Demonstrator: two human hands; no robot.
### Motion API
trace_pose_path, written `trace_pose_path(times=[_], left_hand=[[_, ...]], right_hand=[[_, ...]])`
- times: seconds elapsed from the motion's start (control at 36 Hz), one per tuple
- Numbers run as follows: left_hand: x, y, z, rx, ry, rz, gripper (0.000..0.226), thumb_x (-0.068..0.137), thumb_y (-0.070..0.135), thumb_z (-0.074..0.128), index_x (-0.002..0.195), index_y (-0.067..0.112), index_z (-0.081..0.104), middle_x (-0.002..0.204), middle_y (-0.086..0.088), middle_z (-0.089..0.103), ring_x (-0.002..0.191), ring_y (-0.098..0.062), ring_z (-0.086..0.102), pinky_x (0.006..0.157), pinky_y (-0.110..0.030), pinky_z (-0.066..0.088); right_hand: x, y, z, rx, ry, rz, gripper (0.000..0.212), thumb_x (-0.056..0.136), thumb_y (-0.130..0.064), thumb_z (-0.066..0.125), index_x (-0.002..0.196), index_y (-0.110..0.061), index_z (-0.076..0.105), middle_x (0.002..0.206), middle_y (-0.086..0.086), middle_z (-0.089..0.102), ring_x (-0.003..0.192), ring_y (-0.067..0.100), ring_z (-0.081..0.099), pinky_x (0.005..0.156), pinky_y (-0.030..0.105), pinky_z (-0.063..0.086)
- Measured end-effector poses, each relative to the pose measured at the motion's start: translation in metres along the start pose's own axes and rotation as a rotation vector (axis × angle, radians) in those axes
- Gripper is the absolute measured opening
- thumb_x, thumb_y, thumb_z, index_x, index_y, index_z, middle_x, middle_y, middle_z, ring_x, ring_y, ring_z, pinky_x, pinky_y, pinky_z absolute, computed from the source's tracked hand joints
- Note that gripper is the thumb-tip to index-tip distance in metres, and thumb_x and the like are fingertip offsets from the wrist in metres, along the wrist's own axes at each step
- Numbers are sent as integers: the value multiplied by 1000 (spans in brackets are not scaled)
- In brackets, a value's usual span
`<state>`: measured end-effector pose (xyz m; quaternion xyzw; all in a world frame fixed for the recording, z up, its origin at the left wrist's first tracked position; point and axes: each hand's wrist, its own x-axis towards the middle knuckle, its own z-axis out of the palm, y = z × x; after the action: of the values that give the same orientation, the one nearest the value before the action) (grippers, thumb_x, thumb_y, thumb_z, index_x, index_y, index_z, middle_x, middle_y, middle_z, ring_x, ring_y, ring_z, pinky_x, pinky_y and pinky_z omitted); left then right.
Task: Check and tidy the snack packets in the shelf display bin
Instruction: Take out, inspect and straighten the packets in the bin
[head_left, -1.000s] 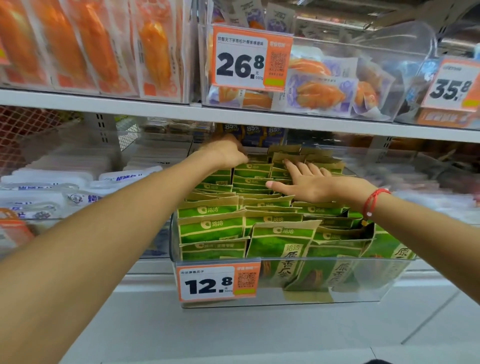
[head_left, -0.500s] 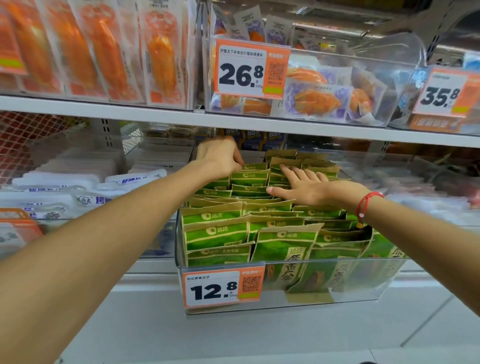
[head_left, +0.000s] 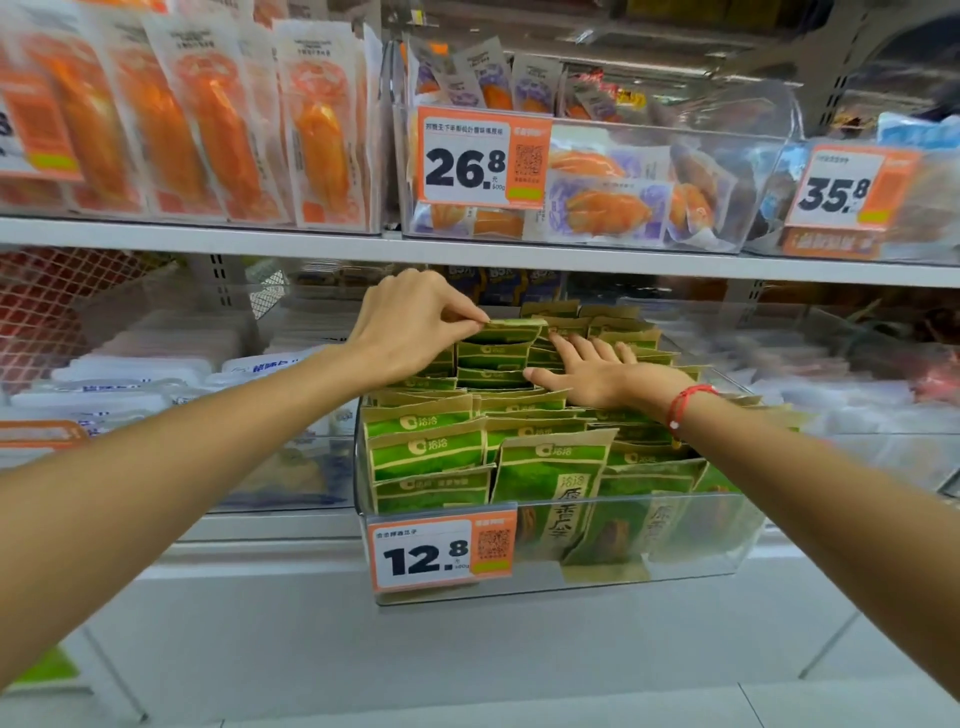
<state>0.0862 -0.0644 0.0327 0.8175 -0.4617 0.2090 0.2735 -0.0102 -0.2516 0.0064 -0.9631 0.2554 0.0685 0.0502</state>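
A green-and-tan paper snack packet (head_left: 511, 328) at the back of the clear plastic display bin (head_left: 571, 577) was pinched by the left hand (head_left: 410, 325), its top edge lying crosswise. The right hand (head_left: 597, 371) was laid flat and open on the neighbouring packets, just beside and nearer the front.

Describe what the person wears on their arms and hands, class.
Both forearms are bare, with no sleeves, gloves, rings or watch in view. The right wrist carries a thin red string bracelet. The left hand and right hand wear nothing.
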Motion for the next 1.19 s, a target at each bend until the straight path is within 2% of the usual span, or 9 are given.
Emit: trace_pose_path(times=[0.06, 0.14, 0.36, 0.56, 0.61, 0.75, 0.83, 0.94, 1.19], left_hand=[[-1, 2, -6, -42, 31, -22, 17, 91, 33, 68, 105, 31, 76, 76, 9, 68, 62, -2, 54, 62, -20, 38], [-4, 6, -13, -61, 52, -29, 16, 91, 32, 68, 104, 30, 76, 90, 4, 76, 64, -1, 50, 55, -14, 33], [-20, 9, -17, -77, 99, -73, 16, 90, 32, 68, 104, 31, 76, 97, 4, 76, 70, -3, 55, 67, -25, 43], [-30, 17, -24, -202, 254, -88, 16, 88, 28, 72, 103, 28, 77, 99, 5, 76, 95, -10, 68, 84, -37, 56], [-34, 21, -27, -233, 287, -79, 16, 87, 27, 73, 102, 28, 76, 96, 6, 76, 91, -9, 69, 83, -38, 57], [-53, 34, -32, -369, 367, -53, 18, 85, 24, 75, 103, 27, 75, 89, 8, 75, 85, -12, 71, 77, -44, 58], [-65, 47, -38, -458, 428, -33, 20, 86, 23, 74, 104, 31, 71, 92, 13, 73, 88, -8, 71, 81, -41, 58], [-77, 61, -53, -558, 480, -22, 19, 89, 23, 71, 104, 33, 71, 97, 12, 74, 93, -7, 70, 85, -38, 58], [-112, 80, -72, -704, 332, 8, 40, 92, 19, 67, 132, 21, 58, 124, 8, 65, 118, -4, 59, 103, -30, 48]], right_hand=[[-4, 0, 1, 30, 7, -5, 76, 95, -68, 16, 154, -27, -7, 163, 4, -8, 150, 28, -7, 118, 48, -5], [-10, 0, 5, 77, 19, -13, 73, 97, -65, 19, 155, -27, -5, 163, 4, -7, 150, 29, -7, 118, 48, -5], [-14, -4, 13, 150, 65, -6, 71, 99, -62, 21, 155, -26, -2, 163, 4, -5, 150, 29, -6, 119, 47, -5], [-9, 1, 1, 297, 145, -57, 73, 98, -57, 33, 155, -19, 9, 162, 11, 9, 149, 32, 7, 121, 50, 7], [-14, 1, -6, 441, 174, -137, 74, 97, -49, 48, 155, -17, 14, 160, 11, 20, 147, 32, 20, 119, 50, 18], [-50, -8, -18, 665, 423, -509, 53, 87, -18, 70, 137, -14, 50, 128, 1, 61, 118, 16, 55, 93, 19, 42], [-74, -12, -22, 687, 671, -607, 34, 86, -12, 71, 120, -15, 64, 109, -7, 67, 103, 11, 60, 92, 27, 47], [-101, -14, -22, 662, 838, -673, 29, 88, -17, 70, 116, -14, 66, 110, -3, 70, 104, 15, 64, 92, 37, 52], [-159, -28, -25, 861, 834, -828, 33, 92, -11, 65, 124, -7, 60, 117, 2, 67, 110, 15, 62, 95, 36, 51]])
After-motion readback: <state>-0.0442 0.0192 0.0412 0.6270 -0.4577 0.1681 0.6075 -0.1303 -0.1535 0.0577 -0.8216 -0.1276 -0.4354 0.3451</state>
